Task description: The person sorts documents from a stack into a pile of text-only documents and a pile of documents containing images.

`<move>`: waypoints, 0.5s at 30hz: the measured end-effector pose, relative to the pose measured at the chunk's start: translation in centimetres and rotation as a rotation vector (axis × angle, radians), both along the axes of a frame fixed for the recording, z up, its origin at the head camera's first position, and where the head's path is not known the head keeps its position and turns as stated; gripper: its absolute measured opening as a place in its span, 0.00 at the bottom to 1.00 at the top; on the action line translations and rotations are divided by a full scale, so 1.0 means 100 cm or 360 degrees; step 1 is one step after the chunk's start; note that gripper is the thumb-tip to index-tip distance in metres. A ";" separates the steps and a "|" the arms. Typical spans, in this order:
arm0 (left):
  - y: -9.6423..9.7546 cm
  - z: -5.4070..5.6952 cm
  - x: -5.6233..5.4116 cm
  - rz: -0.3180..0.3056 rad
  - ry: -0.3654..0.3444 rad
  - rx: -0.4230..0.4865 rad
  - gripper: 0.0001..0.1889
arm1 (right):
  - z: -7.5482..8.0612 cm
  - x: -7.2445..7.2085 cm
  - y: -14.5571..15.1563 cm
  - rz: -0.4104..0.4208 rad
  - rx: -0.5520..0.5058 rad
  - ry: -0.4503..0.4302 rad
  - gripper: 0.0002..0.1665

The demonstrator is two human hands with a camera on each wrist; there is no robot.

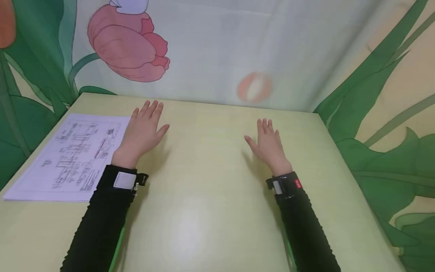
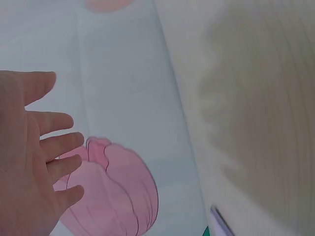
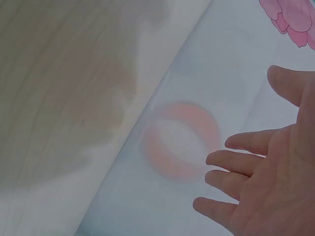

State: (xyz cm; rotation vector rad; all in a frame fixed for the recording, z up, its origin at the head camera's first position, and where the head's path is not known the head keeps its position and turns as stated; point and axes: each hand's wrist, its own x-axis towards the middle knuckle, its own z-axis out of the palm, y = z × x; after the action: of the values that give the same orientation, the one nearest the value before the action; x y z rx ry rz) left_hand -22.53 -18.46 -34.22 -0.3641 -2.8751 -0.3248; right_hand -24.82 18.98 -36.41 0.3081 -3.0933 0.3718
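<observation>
My left hand [image 1: 142, 133] hovers over the table [image 1: 200, 170] beside the right edge of a stack of printed paper sheets [image 1: 78, 158]. Its fingers are straight, the thumb stands apart, and nothing is held. In the left wrist view the left hand [image 2: 29, 152] shows its palm side, with a shadow on the tabletop. On the other side of the table my right hand [image 1: 269, 147] is also held above the surface, fingers extended and thumb spread. The right wrist view shows the right hand [image 3: 266, 162] with no object in it.
Behind the table's far edge hangs a pale curtain [image 1: 210, 56] with a printed pink flower [image 1: 129, 45]. Printed green leaves [image 1: 374, 181] cover the backdrop at the right. Each wrist wears a black strap [image 1: 117, 177] over a dark sleeve.
</observation>
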 end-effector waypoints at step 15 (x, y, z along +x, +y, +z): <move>-0.161 -0.010 0.066 0.0621 -0.0189 -0.0033 0.22 | 0.008 0.010 0.032 -0.0061 -0.0026 0.0020 0.50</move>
State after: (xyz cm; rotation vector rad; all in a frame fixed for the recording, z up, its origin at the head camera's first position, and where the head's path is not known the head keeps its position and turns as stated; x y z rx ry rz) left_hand -15.91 -34.53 -35.23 0.2211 -2.9779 -0.2518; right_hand -23.87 22.22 -35.59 0.2490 -3.0774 0.3925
